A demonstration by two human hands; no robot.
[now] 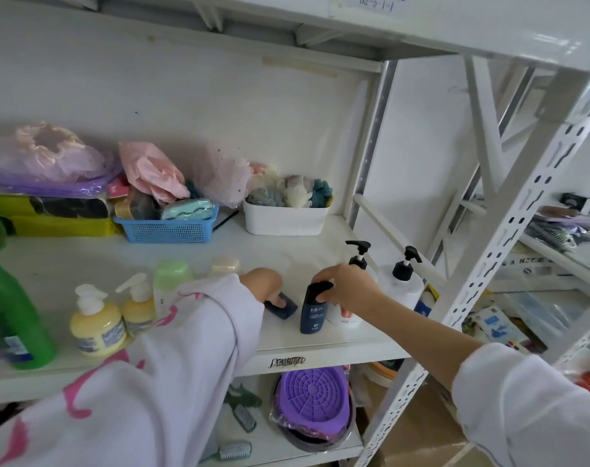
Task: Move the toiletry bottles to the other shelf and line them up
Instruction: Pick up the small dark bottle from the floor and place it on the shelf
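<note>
On the white shelf, my right hand grips the black cap of an upright dark blue bottle marked MEN. My left hand holds a second dark blue bottle, which is tilted low on the shelf just left of the first. Two white pump bottles with black pumps stand right of my right hand. At the left stand two yellow pump bottles, a pale green-capped bottle, a cream-capped one and a big green bottle.
A blue basket, a white tub of bath puffs and a yellow bin line the back of the shelf. A perforated white upright stands at the right. Below lie a purple basin and brushes.
</note>
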